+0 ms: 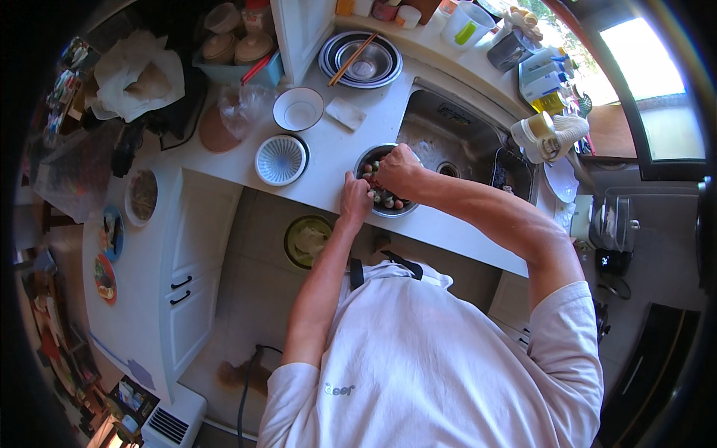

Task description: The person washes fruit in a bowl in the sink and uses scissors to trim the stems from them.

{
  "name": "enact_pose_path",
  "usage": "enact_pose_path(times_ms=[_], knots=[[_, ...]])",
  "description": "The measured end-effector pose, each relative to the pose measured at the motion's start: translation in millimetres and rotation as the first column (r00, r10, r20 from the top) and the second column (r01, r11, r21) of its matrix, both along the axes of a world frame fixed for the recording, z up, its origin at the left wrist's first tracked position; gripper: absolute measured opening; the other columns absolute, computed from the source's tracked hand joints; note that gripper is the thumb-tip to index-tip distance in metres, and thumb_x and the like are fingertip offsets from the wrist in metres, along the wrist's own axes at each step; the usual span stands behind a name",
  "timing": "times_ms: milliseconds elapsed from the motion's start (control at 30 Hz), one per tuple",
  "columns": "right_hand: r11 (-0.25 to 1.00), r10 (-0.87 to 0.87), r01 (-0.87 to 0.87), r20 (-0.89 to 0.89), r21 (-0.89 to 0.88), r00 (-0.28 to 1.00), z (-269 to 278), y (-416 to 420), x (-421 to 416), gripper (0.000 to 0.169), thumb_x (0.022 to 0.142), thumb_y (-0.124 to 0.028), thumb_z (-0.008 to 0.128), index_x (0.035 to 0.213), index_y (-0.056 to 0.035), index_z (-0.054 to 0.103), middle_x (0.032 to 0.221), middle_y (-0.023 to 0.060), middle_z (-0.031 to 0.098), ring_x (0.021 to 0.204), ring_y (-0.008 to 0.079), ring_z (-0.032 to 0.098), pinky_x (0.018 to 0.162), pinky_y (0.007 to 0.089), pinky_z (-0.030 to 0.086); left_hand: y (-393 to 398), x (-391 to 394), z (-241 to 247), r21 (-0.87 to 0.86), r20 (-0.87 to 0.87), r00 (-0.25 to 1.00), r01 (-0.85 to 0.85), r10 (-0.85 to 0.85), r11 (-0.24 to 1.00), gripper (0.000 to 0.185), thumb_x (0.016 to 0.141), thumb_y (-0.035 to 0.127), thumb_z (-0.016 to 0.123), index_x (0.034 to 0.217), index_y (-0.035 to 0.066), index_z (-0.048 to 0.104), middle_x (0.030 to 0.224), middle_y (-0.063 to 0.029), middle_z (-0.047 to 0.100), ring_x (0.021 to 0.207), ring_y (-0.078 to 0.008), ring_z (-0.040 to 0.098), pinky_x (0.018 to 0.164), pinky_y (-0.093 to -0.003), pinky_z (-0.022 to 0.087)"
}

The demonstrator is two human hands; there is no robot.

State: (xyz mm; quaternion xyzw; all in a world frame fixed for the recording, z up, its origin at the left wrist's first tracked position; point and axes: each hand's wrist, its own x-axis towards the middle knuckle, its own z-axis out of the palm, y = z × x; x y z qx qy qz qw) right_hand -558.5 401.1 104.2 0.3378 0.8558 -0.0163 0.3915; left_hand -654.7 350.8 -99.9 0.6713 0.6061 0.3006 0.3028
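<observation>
A round metal bowl [395, 213] sits at the counter's front edge, beside the sink. Inside are several small round fruits or vegetables [398, 204], reddish and green. My left hand [357, 197] is curled over the bowl's left rim, thumb on the outer side and fingers bent inward. From the right, my right hand [400, 171] reaches over the bowl with its fingers pointing down among the round pieces. Its fingertips are hidden, so whether it pinches a piece cannot be told.
To the right lies a steel sink [428, 120]. Left on the counter are a ribbed white bowl [281, 161], a white bowl [298, 109] and a white cloth or sponge [346, 113]. Stacked metal bowls [364, 68] with chopsticks [352, 59] stand behind. A green basin [305, 242] is below.
</observation>
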Motion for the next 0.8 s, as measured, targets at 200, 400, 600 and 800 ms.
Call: enact_pose_path(times_ms=[200, 400, 600, 800], knots=[[0.999, -0.007, 0.005, 0.073, 0.038, 0.997, -13.4, 1.6, 17.9, 0.022, 0.090, -0.030, 0.062, 0.110, -0.0263, 0.072, 0.106, -0.0033, 0.071, 0.101, 0.0193, 0.067, 0.074, 0.0421, 0.049, -0.8, 0.0, 26.7, -0.142, 0.022, 0.999, 0.041, -0.038, 0.989, 0.006, 0.071, 0.000, 0.068, 0.077, 0.000, 0.066, 0.102, -0.0251, 0.054, 0.090, -0.0418, 0.060, 0.082, -0.0467, 0.051], [0.989, -0.145, 0.143, 0.037, 0.039, 0.989, 23.9, 4.1, 36.2, 0.028, 0.075, -0.023, 0.068, 0.101, -0.0134, 0.069, 0.087, 0.0040, 0.071, 0.086, 0.0206, 0.069, 0.075, 0.0389, 0.041, -2.3, -2.8, 25.4, -0.120, 0.017, 1.000, 0.023, -0.021, 0.992, 0.008, 0.072, -0.002, 0.066, 0.080, -0.001, 0.067, 0.106, -0.0249, 0.053, 0.091, -0.0416, 0.061, 0.084, -0.0459, 0.051], [0.970, -0.242, 0.242, 0.015, 0.036, 0.970, 5.3, -4.8, 45.9, 0.038, 0.071, -0.030, 0.068, 0.102, -0.0086, 0.066, 0.087, 0.0076, 0.071, 0.085, 0.0229, 0.069, 0.079, 0.0416, 0.040, 4.4, -1.2, 12.9, -0.072, 0.007, 1.000, 0.008, -0.007, 0.997, 0.008, 0.067, 0.001, 0.066, 0.073, 0.001, 0.071, 0.079, -0.0220, 0.063, 0.095, -0.0373, 0.058, 0.086, -0.0432, 0.050], [0.966, -0.259, 0.260, 0.029, 0.003, 0.965, -1.4, -8.7, 36.8, 0.044, 0.074, -0.037, 0.068, 0.109, -0.0098, 0.066, 0.098, 0.0035, 0.072, 0.092, 0.0192, 0.069, 0.079, 0.0444, 0.042, 7.5, -4.6, 21.8, -0.146, -0.048, 0.996, 0.074, -0.082, 0.987, 0.005, 0.072, 0.001, 0.068, 0.075, -0.002, 0.070, 0.106, -0.0259, 0.054, 0.088, -0.0412, 0.062, 0.083, -0.0455, 0.053]])
